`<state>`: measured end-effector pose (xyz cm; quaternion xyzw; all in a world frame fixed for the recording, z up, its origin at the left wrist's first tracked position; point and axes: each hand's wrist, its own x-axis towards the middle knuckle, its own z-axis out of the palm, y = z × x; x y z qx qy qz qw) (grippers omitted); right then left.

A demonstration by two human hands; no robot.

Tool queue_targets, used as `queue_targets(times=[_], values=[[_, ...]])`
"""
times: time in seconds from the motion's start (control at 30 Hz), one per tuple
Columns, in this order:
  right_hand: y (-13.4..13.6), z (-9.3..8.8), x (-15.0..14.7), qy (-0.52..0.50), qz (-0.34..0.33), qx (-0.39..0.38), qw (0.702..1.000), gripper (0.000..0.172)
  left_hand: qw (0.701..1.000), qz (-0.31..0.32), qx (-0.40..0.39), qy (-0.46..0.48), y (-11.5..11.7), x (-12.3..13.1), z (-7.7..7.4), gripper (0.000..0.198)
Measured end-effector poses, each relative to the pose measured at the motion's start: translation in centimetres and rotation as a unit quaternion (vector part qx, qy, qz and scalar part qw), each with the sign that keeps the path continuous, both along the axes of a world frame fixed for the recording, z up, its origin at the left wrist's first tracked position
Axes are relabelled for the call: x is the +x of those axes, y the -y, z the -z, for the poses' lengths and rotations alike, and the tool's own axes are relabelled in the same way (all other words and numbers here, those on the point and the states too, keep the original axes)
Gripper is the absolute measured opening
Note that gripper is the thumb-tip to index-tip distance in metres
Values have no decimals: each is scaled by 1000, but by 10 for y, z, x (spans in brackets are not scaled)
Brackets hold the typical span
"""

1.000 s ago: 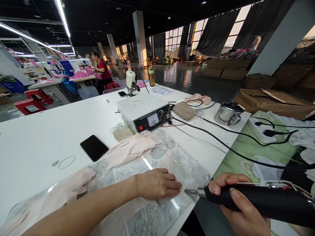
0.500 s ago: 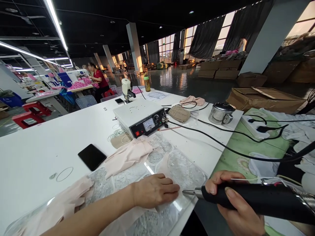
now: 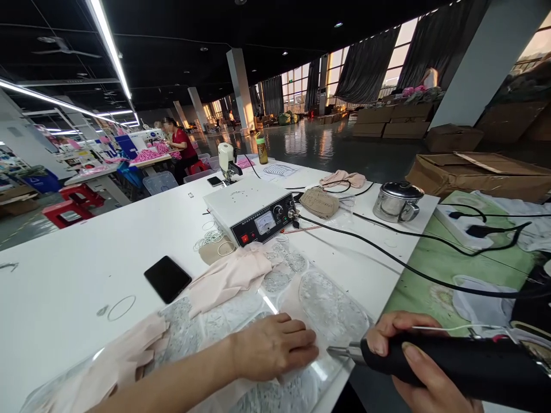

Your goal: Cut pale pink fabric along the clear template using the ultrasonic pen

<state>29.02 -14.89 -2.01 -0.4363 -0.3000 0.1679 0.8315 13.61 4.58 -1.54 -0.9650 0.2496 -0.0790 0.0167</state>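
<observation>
The left hand (image 3: pixel 275 347) lies palm down, fingers together and slightly bent, on thin, pale pink sheer fabric (image 3: pixel 293 301); it presses on the fabric and grips nothing that shows. This fabric is spread over a clear plastic sheet with rounded outlines (image 3: pixel 331 298) at the near edge of a white desk (image 3: pixel 107 246). The right hand (image 3: pixel 430 376) is closed around a thick black cylindrical tool (image 3: pixel 469 364), whose pointed silver metal tip (image 3: pixel 344 351) is just beside the left fingertips, over the sheet's right side; whether it touches the fabric cannot be told.

Gathered pale pink cloth pieces (image 3: pixel 232 275) lie beyond the left forearm, and more pale pink strips (image 3: pixel 129 355) lie left of it. A black smartphone (image 3: pixel 167 279) rests beside the sheet. Behind stands a white metal box with a black dial panel (image 3: pixel 241 198); a black cable (image 3: pixel 370 246) runs rightward from its front.
</observation>
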Motion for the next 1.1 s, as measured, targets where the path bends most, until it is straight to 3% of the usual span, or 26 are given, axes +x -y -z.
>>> queue_targets(times=[0.67,0.9,1.1], values=[[5,-4,4,-19,-1,-69,997,7,999,-22,28,-2,5,-6,-4,26],[4,-1,5,-6,-2,-53,999,10,1000,-14,16,-2,5,-6,-9,26],[0,-11,3,9,13,-55,998,12,999,-30,13,3,10,-5,-11,25]])
